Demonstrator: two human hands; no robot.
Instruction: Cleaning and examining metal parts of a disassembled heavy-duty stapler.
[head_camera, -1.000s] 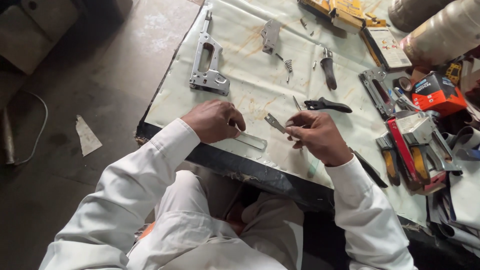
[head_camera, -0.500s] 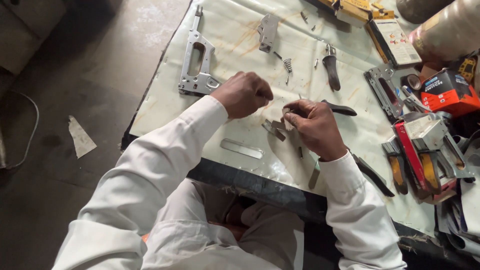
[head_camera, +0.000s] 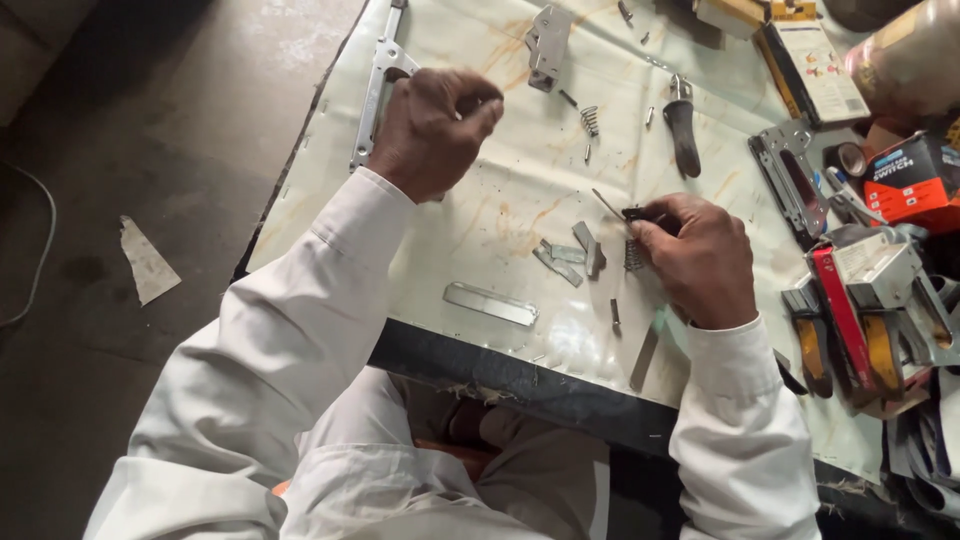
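Left hand (head_camera: 432, 128), fingers curled, rests over the grey steel staple-gun frame (head_camera: 376, 88) at the bench's far-left edge, steadying it. Right hand (head_camera: 697, 258) pinches a black-handled slender tool (head_camera: 628, 212) beside a small coil spring (head_camera: 633, 254), near loose grey metal plates (head_camera: 572, 254).

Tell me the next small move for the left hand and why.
Probably close the left hand on the metal frame under it: the fingers are curled right over that frame, while the right hand is already at a small spring.

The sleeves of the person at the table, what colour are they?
White, both sleeves, plain without pattern; the head view shows them clearly.
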